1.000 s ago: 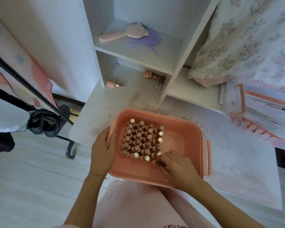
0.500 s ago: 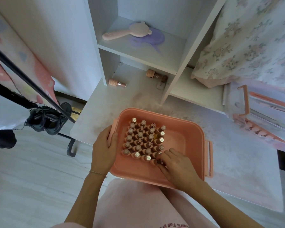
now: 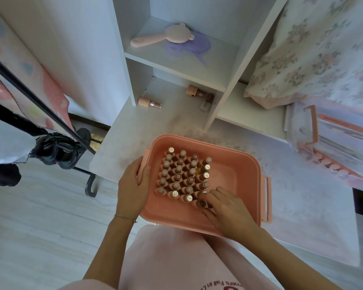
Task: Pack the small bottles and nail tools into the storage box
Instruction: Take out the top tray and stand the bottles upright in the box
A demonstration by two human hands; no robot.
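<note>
The right hand (image 3: 224,208) pinches a small, light, likely glass nail polish bottle (image 3: 202,203) by its cap at the pink storage box's (image 3: 245,174) six o'clock, while the left hand (image 3: 132,189) grips the nine o'clock rim.

Small upright bottles (image 3: 183,174) are packed in the pink plastic storage box (image 3: 235,174), just beyond the right hand's fingers (image 3: 210,198).

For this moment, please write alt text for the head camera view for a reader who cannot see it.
A person's right hand pinches a small brown-capped bottle at the near edge of upright small bottles packed in a pink plastic storage box. The left hand grips the box's left rim. Two more bottles lie on the white desk behind.
</note>
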